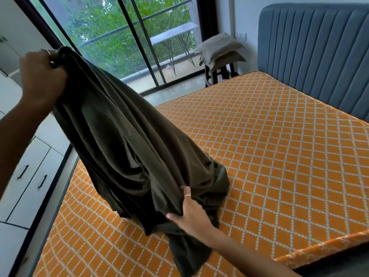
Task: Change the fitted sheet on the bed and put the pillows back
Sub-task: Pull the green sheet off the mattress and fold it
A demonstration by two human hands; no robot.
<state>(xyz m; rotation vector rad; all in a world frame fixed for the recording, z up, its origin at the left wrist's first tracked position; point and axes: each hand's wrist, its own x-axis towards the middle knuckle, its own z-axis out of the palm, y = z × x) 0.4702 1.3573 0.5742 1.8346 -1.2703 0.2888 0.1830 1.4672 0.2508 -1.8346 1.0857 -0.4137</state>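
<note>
Where my right hand [191, 213] comes in low from the bottom edge, I see its thumb and fingers pinching a fold of the dark olive fitted sheet [127, 140] near its lower end, a ring showing on one finger. The sheet's bottom bunches on the bare mattress [279, 156], with a tail of cloth trailing toward me over the orange diamond-patterned ticking. From there the fabric rises in long draped folds up and to the left, hanging clear of the bed along most of its length. At the top my left hand [43, 76] has its grip clamped tight round the gathered upper end of the sheet, fingers curled over the bunch, arm raised. Under that arm, beside the bed, stand white cabinet doors [30, 168] with short black handles. The mattress lies uncovered across its whole visible surface, its near right corner showing a paler side band. Beyond it, against the wall, stands a blue-grey padded headboard [315, 52] with vertical channels. Left of the headboard, two grey pillows [220, 50] sit stacked on a dark stool [217, 73], well apart from the sheet. Behind them, black-framed glass doors [139, 43] look onto a balcony and green foliage.
</note>
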